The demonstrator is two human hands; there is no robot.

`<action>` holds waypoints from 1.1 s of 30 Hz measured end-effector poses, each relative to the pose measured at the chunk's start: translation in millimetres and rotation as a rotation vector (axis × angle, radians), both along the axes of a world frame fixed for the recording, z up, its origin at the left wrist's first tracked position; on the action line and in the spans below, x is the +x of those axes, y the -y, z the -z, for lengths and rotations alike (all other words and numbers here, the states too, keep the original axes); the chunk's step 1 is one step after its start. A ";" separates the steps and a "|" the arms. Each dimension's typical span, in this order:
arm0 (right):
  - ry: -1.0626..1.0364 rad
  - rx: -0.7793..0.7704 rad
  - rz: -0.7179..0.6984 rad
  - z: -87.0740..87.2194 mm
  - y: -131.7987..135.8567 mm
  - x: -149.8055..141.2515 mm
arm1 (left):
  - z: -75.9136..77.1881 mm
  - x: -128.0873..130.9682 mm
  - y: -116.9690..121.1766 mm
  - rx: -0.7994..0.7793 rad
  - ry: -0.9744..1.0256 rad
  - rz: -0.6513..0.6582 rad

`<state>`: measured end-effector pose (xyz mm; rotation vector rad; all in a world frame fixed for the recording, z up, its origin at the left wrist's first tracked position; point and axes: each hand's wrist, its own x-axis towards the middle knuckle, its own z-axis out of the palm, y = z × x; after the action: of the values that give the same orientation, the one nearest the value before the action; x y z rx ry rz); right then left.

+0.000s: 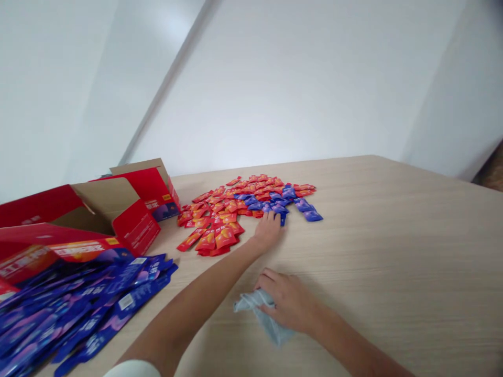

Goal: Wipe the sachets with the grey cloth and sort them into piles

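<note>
1. The left hand reaches forward across the desk and rests at the near edge of a pile of small packets. Its fingers are curled down onto the packets; whether it pinches one I cannot tell, since the fingertips are hidden among them.
2. The pile lies spread flat at the middle of the desk, toward the far edge. Most of the packets are red and orange; a smaller cluster of blue packets sits at the right side of the pile, just beyond the left hand's fingertips.
3. The right hand lies nearer the person, palm down, with the fingers pressed onto a crumpled grey cloth. The cloth lies on the desk partly under this hand and sticks out on its left and below it.
4. The two hands are near each other, the left ahead of the right, with bare desk between them.
5. At the left stand opened red cardboard boxes with their flaps up, just beside the pile.
6. In front of the boxes, at the near left corner, lies a heap of long blue pouches, overlapping one another, well apart from the right hand.
</note>
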<state>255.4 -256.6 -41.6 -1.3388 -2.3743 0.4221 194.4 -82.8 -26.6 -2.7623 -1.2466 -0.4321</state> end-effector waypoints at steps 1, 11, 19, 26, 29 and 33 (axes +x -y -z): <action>-0.007 0.007 0.001 0.6 -0.1 0.0 | 2.5 9.4 -8.8 0.022 0.014 -0.022; 0.058 0.000 0.000 -1.0 -2.6 -1.9 | 2.1 51.6 -68.5 0.003 0.006 -0.150; 0.026 0.014 -0.009 -0.4 -3.8 -1.3 | -9.7 69.1 -90.0 -0.157 -0.148 -0.207; 0.051 0.041 -0.004 -1.3 -3.4 -1.1 | -8.9 78.2 -74.8 -0.139 -0.232 -0.181; 0.059 0.058 -0.001 -1.7 -3.2 -1.5 | -12.5 71.9 -67.5 -0.102 -0.248 -0.177; 0.031 0.051 0.000 -1.6 -2.1 -0.5 | -27.4 56.1 -55.6 -0.054 -0.275 -0.154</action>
<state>255.0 -254.4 -39.9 -1.3319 -2.3930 0.3405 250.5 -27.1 0.7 -2.6268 -1.4018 -0.0061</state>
